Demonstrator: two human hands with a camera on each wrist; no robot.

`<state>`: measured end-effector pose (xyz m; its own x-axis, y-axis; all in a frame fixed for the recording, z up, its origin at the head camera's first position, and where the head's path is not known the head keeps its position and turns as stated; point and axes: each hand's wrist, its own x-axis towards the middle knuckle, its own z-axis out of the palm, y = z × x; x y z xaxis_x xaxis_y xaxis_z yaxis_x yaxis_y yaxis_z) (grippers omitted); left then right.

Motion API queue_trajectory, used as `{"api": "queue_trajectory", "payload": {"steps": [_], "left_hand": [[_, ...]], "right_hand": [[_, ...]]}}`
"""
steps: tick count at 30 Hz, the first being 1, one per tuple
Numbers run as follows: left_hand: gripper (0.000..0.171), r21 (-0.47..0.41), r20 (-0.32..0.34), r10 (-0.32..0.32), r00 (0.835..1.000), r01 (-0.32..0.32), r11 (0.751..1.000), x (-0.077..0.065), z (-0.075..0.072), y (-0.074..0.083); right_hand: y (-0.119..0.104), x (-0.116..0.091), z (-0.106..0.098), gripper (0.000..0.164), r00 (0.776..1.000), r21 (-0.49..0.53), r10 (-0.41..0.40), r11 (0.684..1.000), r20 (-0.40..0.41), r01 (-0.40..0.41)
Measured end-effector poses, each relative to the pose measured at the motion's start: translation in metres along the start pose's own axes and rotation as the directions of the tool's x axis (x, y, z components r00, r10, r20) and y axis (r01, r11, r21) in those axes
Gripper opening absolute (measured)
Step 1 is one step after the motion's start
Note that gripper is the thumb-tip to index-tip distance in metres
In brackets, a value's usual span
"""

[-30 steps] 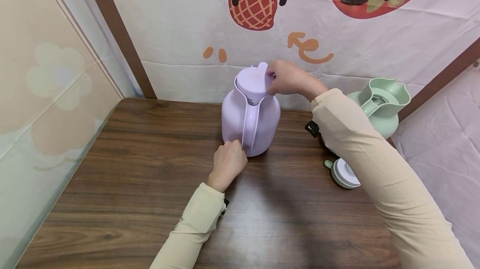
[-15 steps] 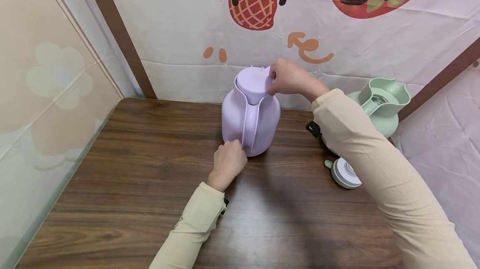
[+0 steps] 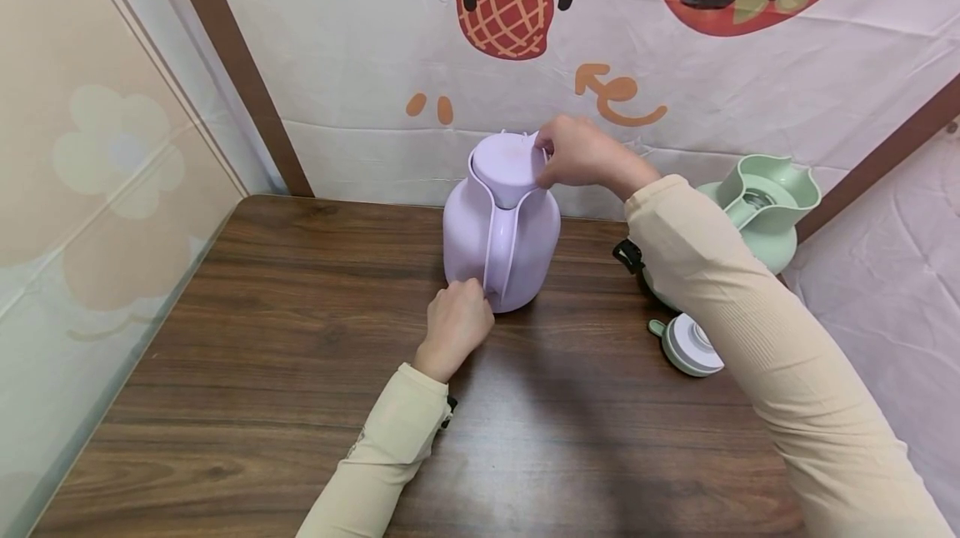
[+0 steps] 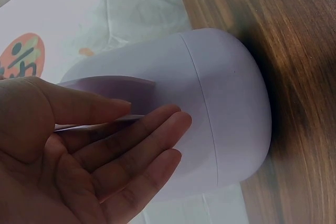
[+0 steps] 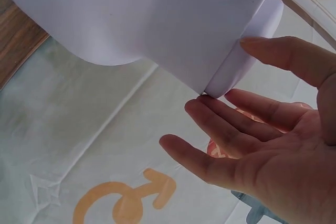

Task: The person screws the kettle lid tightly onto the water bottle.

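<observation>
A purple thermos jug [image 3: 465, 230] stands upright on the table, its handle [image 3: 501, 251] facing me. My left hand [image 3: 459, 326] pinches the lower part of that handle; in the left wrist view, the thumb lies on one side and fingers [image 4: 168, 129] on the other. On top, the round purple lid [image 3: 504, 161] sits inside the jug's collar. My right hand [image 3: 585, 156] holds the lid's right edge. In the right wrist view, the thumb touches the lid rim [image 5: 231, 74] from above and fingertips meet it from below. The lid's tab is mostly hidden by my fingers.
A green jug [image 3: 772, 238] without its lid stands at the right, partly behind my right forearm. Before it a green-and-white lid [image 3: 688, 346] lies upside down on the wooden table [image 3: 300, 313]. A printed cloth wall [image 3: 360, 155] rises just behind the purple jug.
The purple lid has turned: its tab has swung right, under my right fingers, and the dark marking at its front has gone from sight. My left hand and the jug have stayed put.
</observation>
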<state>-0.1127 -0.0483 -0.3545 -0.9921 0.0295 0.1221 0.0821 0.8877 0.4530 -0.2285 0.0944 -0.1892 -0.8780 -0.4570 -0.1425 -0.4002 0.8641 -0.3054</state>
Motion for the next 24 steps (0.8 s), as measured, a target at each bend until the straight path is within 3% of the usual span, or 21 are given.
{"api": "queue_trajectory", "payload": {"steps": [9,15,24], "left_hand": [[0.017,0.002,0.007,-0.009,1.000,0.009,1.000,-0.001,-0.002,0.002],[0.017,0.001,-0.006,-0.019,1.000,0.019,1.000,0.001,0.004,0.003],[0.017,-0.004,-0.035,-0.016,0.999,0.016,1.000,0.004,0.011,0.005]], "right_hand": [[-0.002,-0.003,-0.001,0.016,1.000,-0.006,0.012,1.000,-0.025,-0.012],[0.001,-0.004,-0.003,0.031,1.000,0.001,0.005,1.000,-0.028,-0.005],[0.009,-0.004,-0.005,0.035,1.000,0.024,0.023,0.999,-0.009,-0.023]]}}
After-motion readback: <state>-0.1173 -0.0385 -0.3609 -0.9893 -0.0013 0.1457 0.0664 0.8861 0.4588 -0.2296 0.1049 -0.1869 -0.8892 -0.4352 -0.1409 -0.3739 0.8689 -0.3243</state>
